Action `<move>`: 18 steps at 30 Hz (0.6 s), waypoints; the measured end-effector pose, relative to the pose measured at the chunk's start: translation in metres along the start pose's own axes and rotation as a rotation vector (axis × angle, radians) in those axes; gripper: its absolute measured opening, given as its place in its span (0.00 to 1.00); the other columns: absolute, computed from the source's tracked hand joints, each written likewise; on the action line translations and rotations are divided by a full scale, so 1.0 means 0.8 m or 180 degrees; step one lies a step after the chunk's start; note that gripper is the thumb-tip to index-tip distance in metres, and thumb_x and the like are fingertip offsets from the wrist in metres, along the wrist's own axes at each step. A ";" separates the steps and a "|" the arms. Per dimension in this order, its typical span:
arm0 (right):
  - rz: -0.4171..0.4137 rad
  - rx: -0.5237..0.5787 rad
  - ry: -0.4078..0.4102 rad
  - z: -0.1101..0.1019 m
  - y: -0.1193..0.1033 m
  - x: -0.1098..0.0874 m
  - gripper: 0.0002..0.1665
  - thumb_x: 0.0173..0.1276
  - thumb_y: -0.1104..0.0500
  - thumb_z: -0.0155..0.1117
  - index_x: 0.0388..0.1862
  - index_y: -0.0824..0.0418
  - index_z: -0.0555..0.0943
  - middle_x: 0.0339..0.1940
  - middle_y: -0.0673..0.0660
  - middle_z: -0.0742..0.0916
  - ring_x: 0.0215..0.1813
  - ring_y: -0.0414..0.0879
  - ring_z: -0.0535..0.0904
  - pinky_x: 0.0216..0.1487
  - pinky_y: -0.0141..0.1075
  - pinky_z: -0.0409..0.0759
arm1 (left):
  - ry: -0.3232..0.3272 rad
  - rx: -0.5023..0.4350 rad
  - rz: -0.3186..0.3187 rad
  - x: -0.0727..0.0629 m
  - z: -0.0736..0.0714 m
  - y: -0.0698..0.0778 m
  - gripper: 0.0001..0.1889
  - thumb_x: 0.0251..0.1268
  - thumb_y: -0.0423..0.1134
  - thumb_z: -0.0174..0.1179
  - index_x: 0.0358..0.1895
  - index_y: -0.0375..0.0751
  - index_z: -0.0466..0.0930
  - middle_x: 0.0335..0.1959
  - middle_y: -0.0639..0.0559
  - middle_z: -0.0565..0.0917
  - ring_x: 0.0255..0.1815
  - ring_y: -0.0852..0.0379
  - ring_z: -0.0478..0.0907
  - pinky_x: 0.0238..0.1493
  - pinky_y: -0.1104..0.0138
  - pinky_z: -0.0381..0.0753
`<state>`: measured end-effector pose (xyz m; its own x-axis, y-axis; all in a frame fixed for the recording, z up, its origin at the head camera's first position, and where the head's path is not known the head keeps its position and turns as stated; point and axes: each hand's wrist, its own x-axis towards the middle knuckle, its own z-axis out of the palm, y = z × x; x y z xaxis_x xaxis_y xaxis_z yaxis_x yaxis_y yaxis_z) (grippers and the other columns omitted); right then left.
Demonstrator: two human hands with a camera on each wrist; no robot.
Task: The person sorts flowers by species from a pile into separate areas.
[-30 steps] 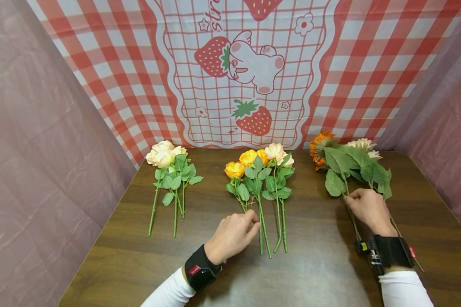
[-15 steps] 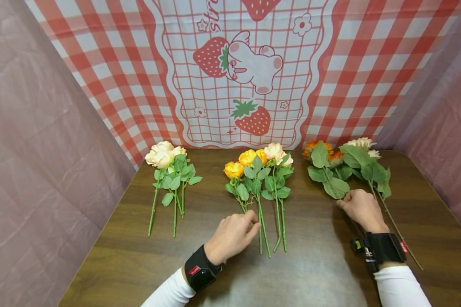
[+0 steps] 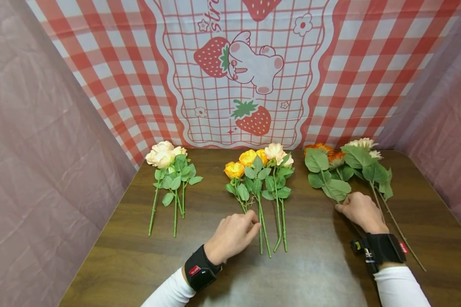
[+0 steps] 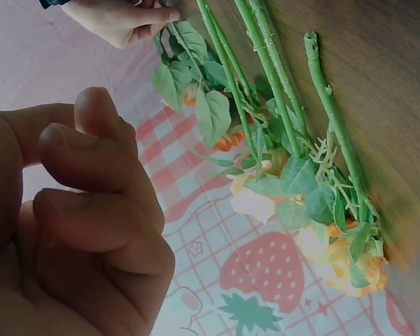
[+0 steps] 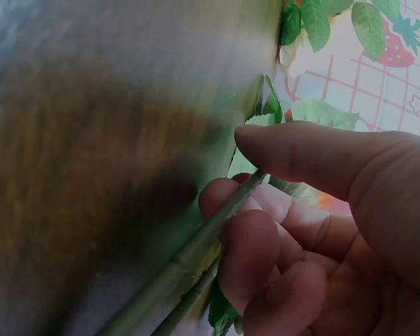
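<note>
My right hand (image 3: 362, 212) pinches the stem of an orange flower (image 3: 318, 147) at the table's right side, just below its broad leaves (image 3: 337, 189). In the right wrist view, thumb and fingers close around a green stem (image 5: 189, 253), with a second stem running beside it. My left hand (image 3: 230, 235) hovers at the middle, fingers loosely curled and holding nothing in the left wrist view. Beyond it lie yellow roses (image 3: 235, 169) and cream roses (image 3: 275, 152), partly overlapping. Near the right hand lie pale, many-petalled flowers (image 3: 361, 145) with long stems.
Several cream roses (image 3: 161, 154) lie at the left of the brown wooden table (image 3: 307, 273). A red-checked cloth (image 3: 353, 76) with strawberry prints hangs along the back edge. Pinkish curtains (image 3: 34, 170) stand at both sides.
My right hand has shifted a little left and toward me, and the orange flower it holds has come down onto the table, its leaves spreading left. My left hand has stayed still.
</note>
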<state>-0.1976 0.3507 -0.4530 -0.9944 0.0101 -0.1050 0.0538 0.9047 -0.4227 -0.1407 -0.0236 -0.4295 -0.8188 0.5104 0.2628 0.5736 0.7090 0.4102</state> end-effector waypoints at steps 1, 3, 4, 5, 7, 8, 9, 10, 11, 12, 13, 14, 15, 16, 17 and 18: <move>-0.0012 -0.0002 -0.0002 0.000 0.000 0.000 0.17 0.64 0.52 0.67 0.18 0.57 0.77 0.21 0.52 0.79 0.24 0.48 0.73 0.23 0.39 0.69 | -0.0001 0.0004 -0.0001 0.000 0.000 0.000 0.04 0.71 0.41 0.58 0.39 0.47 0.80 0.24 0.59 0.83 0.21 0.69 0.73 0.19 0.76 0.69; -0.0035 -0.0001 0.0003 0.000 -0.001 -0.001 0.18 0.64 0.52 0.67 0.18 0.57 0.77 0.20 0.52 0.79 0.23 0.48 0.73 0.23 0.39 0.68 | -0.0006 0.0009 -0.0005 0.000 0.000 0.001 0.04 0.71 0.42 0.58 0.39 0.47 0.80 0.24 0.59 0.82 0.21 0.70 0.72 0.19 0.76 0.69; -0.0039 -0.0003 0.0001 0.000 -0.001 -0.001 0.18 0.64 0.52 0.67 0.17 0.57 0.76 0.20 0.52 0.78 0.23 0.47 0.73 0.23 0.39 0.68 | -0.0007 0.0011 -0.0009 0.000 -0.001 0.001 0.04 0.71 0.42 0.58 0.39 0.47 0.80 0.23 0.60 0.82 0.21 0.70 0.72 0.19 0.76 0.69; -0.0038 -0.0002 -0.0003 0.000 -0.001 -0.001 0.19 0.64 0.52 0.67 0.17 0.57 0.76 0.19 0.51 0.78 0.23 0.47 0.73 0.23 0.39 0.68 | -0.0007 0.0014 -0.0013 0.000 -0.001 0.001 0.04 0.71 0.42 0.58 0.39 0.48 0.80 0.23 0.60 0.82 0.21 0.70 0.72 0.19 0.76 0.68; -0.0022 -0.0005 -0.0026 0.000 -0.002 -0.002 0.19 0.64 0.51 0.67 0.17 0.56 0.75 0.19 0.51 0.77 0.23 0.47 0.72 0.23 0.39 0.67 | -0.0005 0.0016 -0.0019 -0.001 -0.001 0.002 0.04 0.71 0.42 0.58 0.39 0.48 0.80 0.23 0.60 0.82 0.21 0.70 0.71 0.19 0.76 0.68; -0.0019 -0.0006 -0.0036 0.000 -0.003 -0.002 0.19 0.64 0.51 0.67 0.17 0.56 0.74 0.19 0.51 0.76 0.23 0.47 0.71 0.23 0.38 0.67 | -0.0003 0.0016 -0.0019 -0.001 -0.002 0.002 0.04 0.71 0.42 0.58 0.38 0.48 0.80 0.23 0.60 0.82 0.21 0.70 0.71 0.19 0.76 0.68; -0.0012 -0.0008 -0.0049 0.000 -0.003 -0.002 0.19 0.64 0.50 0.67 0.17 0.56 0.74 0.19 0.51 0.76 0.23 0.47 0.71 0.23 0.38 0.66 | -0.0001 0.0018 -0.0018 -0.001 -0.002 0.002 0.04 0.71 0.42 0.58 0.38 0.48 0.80 0.23 0.60 0.81 0.21 0.70 0.71 0.19 0.76 0.68; -0.0007 -0.0009 -0.0066 0.000 -0.004 -0.003 0.20 0.64 0.50 0.66 0.17 0.56 0.73 0.18 0.50 0.75 0.22 0.46 0.71 0.23 0.38 0.66 | 0.0002 0.0022 -0.0018 -0.001 -0.002 0.002 0.04 0.71 0.42 0.58 0.38 0.48 0.80 0.23 0.60 0.81 0.21 0.70 0.71 0.19 0.76 0.68; -0.0003 -0.0005 -0.0080 0.000 -0.004 -0.003 0.21 0.64 0.49 0.66 0.16 0.55 0.73 0.18 0.50 0.74 0.22 0.46 0.70 0.23 0.38 0.65 | 0.0004 0.0022 -0.0014 -0.001 -0.002 0.002 0.04 0.71 0.42 0.58 0.38 0.48 0.80 0.23 0.60 0.81 0.21 0.70 0.71 0.19 0.76 0.68; 0.0001 -0.0003 -0.0091 0.001 -0.005 -0.003 0.21 0.64 0.49 0.66 0.16 0.55 0.72 0.17 0.49 0.73 0.22 0.45 0.69 0.23 0.38 0.65 | 0.0006 0.0021 -0.0013 -0.001 -0.002 0.002 0.04 0.71 0.42 0.58 0.38 0.48 0.80 0.23 0.60 0.81 0.21 0.70 0.71 0.19 0.76 0.68; 0.0003 0.0001 -0.0099 0.001 -0.005 -0.003 0.22 0.64 0.49 0.66 0.15 0.55 0.71 0.17 0.48 0.72 0.21 0.45 0.68 0.23 0.37 0.64 | 0.0008 0.0022 -0.0012 -0.001 -0.002 0.002 0.04 0.71 0.42 0.58 0.38 0.48 0.80 0.23 0.61 0.81 0.21 0.70 0.71 0.19 0.76 0.68; 0.0000 0.0007 -0.0103 0.001 -0.005 -0.004 0.23 0.64 0.49 0.66 0.15 0.54 0.70 0.16 0.48 0.71 0.21 0.44 0.68 0.23 0.37 0.64 | 0.0009 0.0025 -0.0009 -0.001 -0.002 0.002 0.04 0.71 0.42 0.58 0.38 0.48 0.80 0.23 0.61 0.81 0.21 0.70 0.71 0.19 0.76 0.68; -0.0005 0.0012 -0.0105 0.002 -0.006 -0.004 0.23 0.64 0.49 0.66 0.14 0.54 0.70 0.16 0.47 0.70 0.21 0.44 0.67 0.23 0.37 0.64 | 0.0010 0.0025 -0.0008 -0.001 -0.002 0.002 0.04 0.71 0.42 0.58 0.38 0.48 0.80 0.23 0.61 0.81 0.21 0.70 0.71 0.19 0.76 0.68; -0.0021 0.0017 -0.0099 0.002 -0.005 -0.004 0.24 0.64 0.49 0.66 0.14 0.54 0.69 0.15 0.47 0.69 0.20 0.44 0.67 0.23 0.37 0.63 | 0.0010 0.0026 -0.0005 -0.001 -0.003 0.002 0.04 0.71 0.42 0.58 0.38 0.48 0.80 0.23 0.61 0.81 0.21 0.70 0.71 0.19 0.76 0.68; -0.0040 0.0017 -0.0084 0.003 -0.005 -0.004 0.24 0.64 0.50 0.66 0.13 0.54 0.69 0.15 0.47 0.69 0.20 0.44 0.66 0.23 0.37 0.63 | 0.0011 0.0027 -0.0002 -0.001 -0.003 0.002 0.04 0.71 0.42 0.58 0.38 0.48 0.80 0.23 0.61 0.81 0.21 0.70 0.71 0.19 0.76 0.68; -0.0059 0.0015 -0.0068 0.003 -0.005 -0.004 0.24 0.64 0.50 0.67 0.13 0.54 0.69 0.15 0.47 0.69 0.20 0.44 0.66 0.23 0.37 0.63 | 0.0012 0.0029 0.0000 -0.001 -0.003 0.002 0.04 0.71 0.42 0.58 0.38 0.48 0.80 0.23 0.60 0.81 0.21 0.70 0.71 0.19 0.76 0.68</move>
<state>-0.1945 0.3461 -0.4534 -0.9931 -0.0159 -0.1163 0.0358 0.9027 -0.4289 -0.1391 -0.0240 -0.4272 -0.8190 0.5084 0.2661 0.5737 0.7135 0.4022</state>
